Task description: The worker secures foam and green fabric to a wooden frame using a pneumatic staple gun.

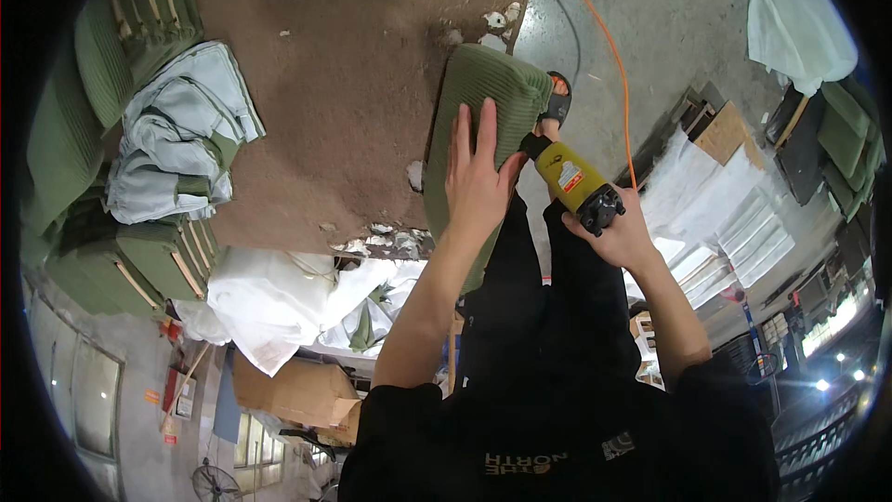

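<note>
A green ribbed-fabric upholstered cushion panel stands along the right edge of the brown-covered worktable. My left hand lies on its top with the fingers stretched out and the thumb toward the tool. In my right hand is a yellow-green pneumatic staple gun with a black rear end. Its black nose points at the right side of the cushion, close to my left thumb. Whether the nose touches the fabric I cannot tell. My right fingers are partly hidden behind the tool.
An orange air hose runs over the floor toward the staple gun. Green padded pieces and a pile of whitish fabric covers are on the left. White sheeting hangs below the table's near edge. Wrapped panels stand at right.
</note>
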The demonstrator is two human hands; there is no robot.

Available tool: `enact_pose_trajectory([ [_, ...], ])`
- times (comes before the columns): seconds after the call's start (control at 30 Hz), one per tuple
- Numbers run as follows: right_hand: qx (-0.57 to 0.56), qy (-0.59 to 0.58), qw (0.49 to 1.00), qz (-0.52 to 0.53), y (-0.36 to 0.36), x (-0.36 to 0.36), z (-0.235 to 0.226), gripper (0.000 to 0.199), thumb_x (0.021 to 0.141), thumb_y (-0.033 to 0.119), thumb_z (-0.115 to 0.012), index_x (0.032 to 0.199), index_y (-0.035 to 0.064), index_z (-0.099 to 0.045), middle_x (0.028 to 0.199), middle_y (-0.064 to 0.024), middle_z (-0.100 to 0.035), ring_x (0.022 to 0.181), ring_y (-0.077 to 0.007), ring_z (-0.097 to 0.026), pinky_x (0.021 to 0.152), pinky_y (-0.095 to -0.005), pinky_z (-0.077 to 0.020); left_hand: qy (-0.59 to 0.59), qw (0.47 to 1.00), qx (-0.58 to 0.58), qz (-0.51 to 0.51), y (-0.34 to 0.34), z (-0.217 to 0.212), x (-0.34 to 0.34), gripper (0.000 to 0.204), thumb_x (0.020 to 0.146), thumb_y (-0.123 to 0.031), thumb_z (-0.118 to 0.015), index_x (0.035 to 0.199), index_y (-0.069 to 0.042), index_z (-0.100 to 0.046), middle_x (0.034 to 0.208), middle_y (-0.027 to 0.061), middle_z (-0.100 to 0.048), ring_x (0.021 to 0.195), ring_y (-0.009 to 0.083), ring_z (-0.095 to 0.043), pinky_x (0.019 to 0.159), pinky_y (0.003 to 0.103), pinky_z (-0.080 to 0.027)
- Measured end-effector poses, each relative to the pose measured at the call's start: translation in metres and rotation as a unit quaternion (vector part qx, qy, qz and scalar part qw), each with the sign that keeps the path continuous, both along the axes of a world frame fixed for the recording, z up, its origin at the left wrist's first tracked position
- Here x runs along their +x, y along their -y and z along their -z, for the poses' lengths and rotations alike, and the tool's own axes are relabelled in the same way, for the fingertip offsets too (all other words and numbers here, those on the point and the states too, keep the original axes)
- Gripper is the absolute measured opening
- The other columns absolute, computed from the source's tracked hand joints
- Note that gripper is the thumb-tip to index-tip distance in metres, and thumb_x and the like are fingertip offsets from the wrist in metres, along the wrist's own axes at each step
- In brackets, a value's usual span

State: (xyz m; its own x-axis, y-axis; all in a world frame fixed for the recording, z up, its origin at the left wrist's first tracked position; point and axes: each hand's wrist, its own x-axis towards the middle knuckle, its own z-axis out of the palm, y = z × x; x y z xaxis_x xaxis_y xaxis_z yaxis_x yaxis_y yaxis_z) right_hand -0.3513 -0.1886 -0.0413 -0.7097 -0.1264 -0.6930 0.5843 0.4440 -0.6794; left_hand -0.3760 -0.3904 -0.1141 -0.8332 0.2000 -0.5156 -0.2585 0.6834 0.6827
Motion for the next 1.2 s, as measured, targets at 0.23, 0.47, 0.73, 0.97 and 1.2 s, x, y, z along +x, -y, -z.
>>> enact_pose_trajectory([
  [0.23, 0.043, 0.017, 0.998, -0.053, -0.002, 0.018, 0.005, 0.042, 0.071, 0.018, -0.078, 0.105, -0.0012, -0.062, 0.084, -0.0175, -0.068, 0.075, -0.0314, -0.067, 0.071, -0.0342, -0.0513, -0.017, 0.999, 0.021, 0.026, 0.015, 0.005, 0.024, 0.074, 0.088, -0.019, -0.065, 0.151, -0.013, -0.026, 0.152, 0.0289, -0.022, 0.135, 0.0495, -0.030, 0.108, 0.053, -0.031],
  [0.47, 0.014, 0.068, 0.995, -0.065, 0.002, 0.028, -0.003, 0.048, 0.063, 0.010, -0.065, 0.111, 0.0056, -0.059, 0.080, -0.0236, -0.064, 0.082, -0.0428, -0.063, 0.073, -0.0436, -0.0510, 0.031, 0.998, 0.013, 0.045, 0.032, -0.001, 0.053, 0.073, 0.088, -0.017, -0.064, 0.150, -0.009, -0.026, 0.154, 0.0281, -0.016, 0.138, 0.0486, -0.024, 0.112, 0.052, -0.026],
  [0.73, 0.014, 0.039, 0.996, -0.077, -0.006, 0.022, -0.008, 0.041, 0.069, 0.014, -0.069, 0.108, 0.0043, -0.061, 0.084, -0.0203, -0.067, 0.079, -0.0375, -0.067, 0.070, -0.0403, -0.0522, 0.119, 0.993, -0.008, 0.008, 0.063, -0.018, 0.121, 0.075, 0.087, -0.018, -0.061, 0.151, -0.006, -0.024, 0.155, 0.0265, -0.014, 0.141, 0.0474, -0.020, 0.114, 0.052, -0.021],
  [0.97, 0.196, -0.057, 0.978, -0.033, -0.021, -0.076, 0.015, 0.032, 0.083, 0.027, -0.070, 0.098, -0.0001, -0.062, 0.072, -0.0105, -0.061, 0.064, -0.0165, -0.056, 0.064, -0.0323, -0.0482, 0.264, 0.908, 0.056, -0.321, 0.082, -0.009, 0.170, 0.072, 0.099, -0.050, -0.039, 0.153, -0.006, -0.017, 0.158, 0.0221, -0.010, 0.147, 0.0343, -0.004, 0.118, 0.043, -0.006],
  [1.2, 0.299, -0.175, 0.885, -0.310, 0.039, -0.220, 0.119, 0.074, 0.085, 0.044, -0.061, 0.144, 0.0062, -0.037, 0.117, -0.0282, -0.061, 0.109, -0.0420, -0.059, 0.093, -0.0454, -0.0463, 0.345, 0.730, 0.103, -0.580, 0.078, 0.045, 0.191, 0.085, 0.093, -0.056, -0.049, 0.148, 0.004, -0.023, 0.149, 0.0215, -0.034, 0.137, 0.0314, -0.035, 0.113, 0.040, -0.028],
])
